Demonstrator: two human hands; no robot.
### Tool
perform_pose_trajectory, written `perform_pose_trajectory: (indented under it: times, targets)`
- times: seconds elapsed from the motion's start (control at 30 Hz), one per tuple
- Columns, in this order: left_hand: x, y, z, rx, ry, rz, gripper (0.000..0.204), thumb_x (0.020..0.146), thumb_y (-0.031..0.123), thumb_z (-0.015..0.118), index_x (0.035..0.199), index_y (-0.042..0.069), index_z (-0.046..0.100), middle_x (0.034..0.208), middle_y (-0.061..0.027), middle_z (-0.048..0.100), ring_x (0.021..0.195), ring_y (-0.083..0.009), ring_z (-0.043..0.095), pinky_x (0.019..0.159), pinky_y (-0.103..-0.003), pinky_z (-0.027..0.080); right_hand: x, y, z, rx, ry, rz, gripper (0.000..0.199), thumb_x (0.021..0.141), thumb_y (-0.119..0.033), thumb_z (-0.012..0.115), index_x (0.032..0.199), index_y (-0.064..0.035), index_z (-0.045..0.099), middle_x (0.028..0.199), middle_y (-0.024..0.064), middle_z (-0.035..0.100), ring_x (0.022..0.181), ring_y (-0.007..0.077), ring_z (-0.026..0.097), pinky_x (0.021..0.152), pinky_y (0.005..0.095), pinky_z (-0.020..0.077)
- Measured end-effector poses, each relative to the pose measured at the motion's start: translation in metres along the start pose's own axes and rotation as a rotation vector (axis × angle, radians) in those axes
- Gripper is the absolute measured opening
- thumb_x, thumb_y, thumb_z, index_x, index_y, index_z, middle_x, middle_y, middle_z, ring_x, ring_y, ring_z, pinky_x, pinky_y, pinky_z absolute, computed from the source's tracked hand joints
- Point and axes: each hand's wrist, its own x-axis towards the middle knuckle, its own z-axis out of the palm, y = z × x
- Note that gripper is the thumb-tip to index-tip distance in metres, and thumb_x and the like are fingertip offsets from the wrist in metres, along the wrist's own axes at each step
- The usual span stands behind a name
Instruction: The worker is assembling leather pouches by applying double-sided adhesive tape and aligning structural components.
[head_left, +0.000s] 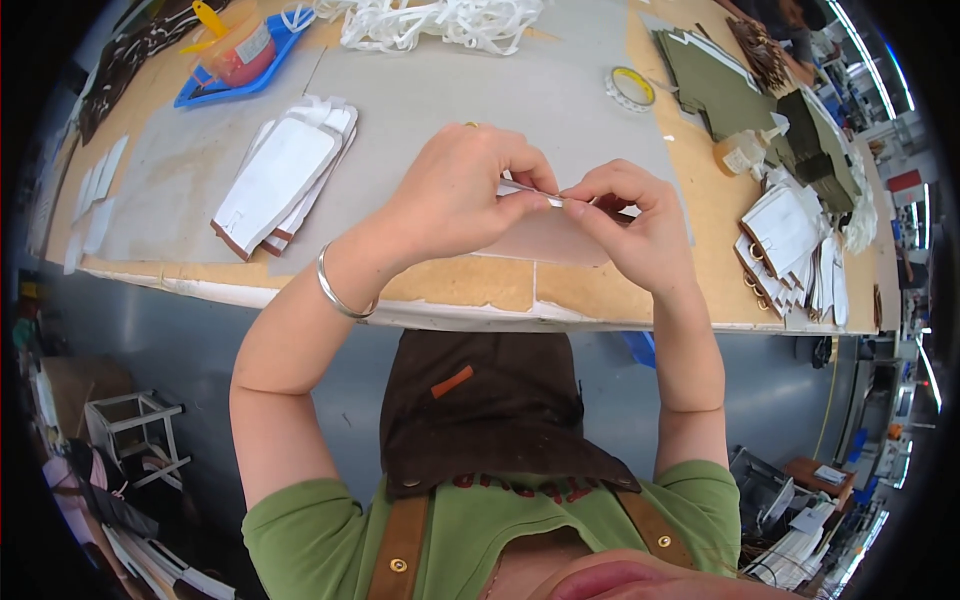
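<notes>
Above the table's near edge, my left hand [455, 195] and my right hand [637, 218] meet, fingertips almost touching. Each pinches a thin, narrow strip [555, 203] with a pale face between thumb and fingers. Most of the strip is hidden by the fingers, so its exact kind cannot be told. Left of my hands lies a stack of white panels [285, 165] with brown lower edges. On the right are more white pieces [782, 228] with brown edges and metal rings, fanned in a pile.
A blue tray [190, 98] holds a tub [247, 58] of reddish stuff at the back left. White ribbon [440, 25] is heaped at the back. A tape roll [630, 90], olive panels [705, 85] and an amber bottle [740, 155] occupy the right. Someone [790, 30] is at the far right.
</notes>
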Motion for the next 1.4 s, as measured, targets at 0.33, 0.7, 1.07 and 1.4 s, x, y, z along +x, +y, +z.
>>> perform_pose_trajectory:
  times: [0.33,0.7,1.07,1.4]
  targets:
    - [0.0,0.0,0.0,-0.113,-0.046,-0.151,0.012,0.071,0.003,0.067,0.082,0.001,0.065,0.075,-0.0066,0.063,0.07,-0.0147,0.058,0.068,-0.027,0.046,0.002,0.006,0.005,-0.096,0.042,-0.008,0.007,0.072,-0.007,0.066,0.076,-0.0026,0.063,0.07,0.0035,0.059,0.061,0.0111,0.054,0.055,0.0229,0.0431]
    - [-0.001,-0.008,0.005,0.012,0.035,0.049,0.004,0.067,0.005,0.063,0.07,0.008,0.064,0.065,-0.0046,0.06,0.064,-0.0232,0.056,0.059,-0.034,0.045,-0.006,0.01,0.006,-0.127,0.054,-0.166,0.009,0.069,-0.002,0.068,0.076,-0.0046,0.064,0.078,0.0053,0.059,0.07,0.0195,0.058,0.06,0.0286,0.0477]
    - [-0.006,-0.005,0.01,0.379,0.165,0.242,0.008,0.067,0.009,0.065,0.066,0.015,0.061,0.06,0.0026,0.051,0.063,-0.0181,0.049,0.063,-0.031,0.033,-0.004,0.013,0.007,-0.599,0.201,-0.611,0.011,0.066,-0.002,0.069,0.073,-0.0074,0.062,0.076,-0.0001,0.06,0.065,0.0173,0.056,0.058,0.0287,0.0429]
    - [-0.011,-0.007,-0.01,0.02,0.04,0.025,0.009,0.069,0.006,0.067,0.078,0.006,0.066,0.07,-0.0034,0.061,0.067,-0.019,0.055,0.066,-0.03,0.041,-0.003,0.017,0.014,-0.409,0.183,-0.445,0.013,0.065,-0.003,0.07,0.074,-0.0082,0.062,0.076,0.0016,0.061,0.066,0.0194,0.058,0.06,0.0293,0.0431]
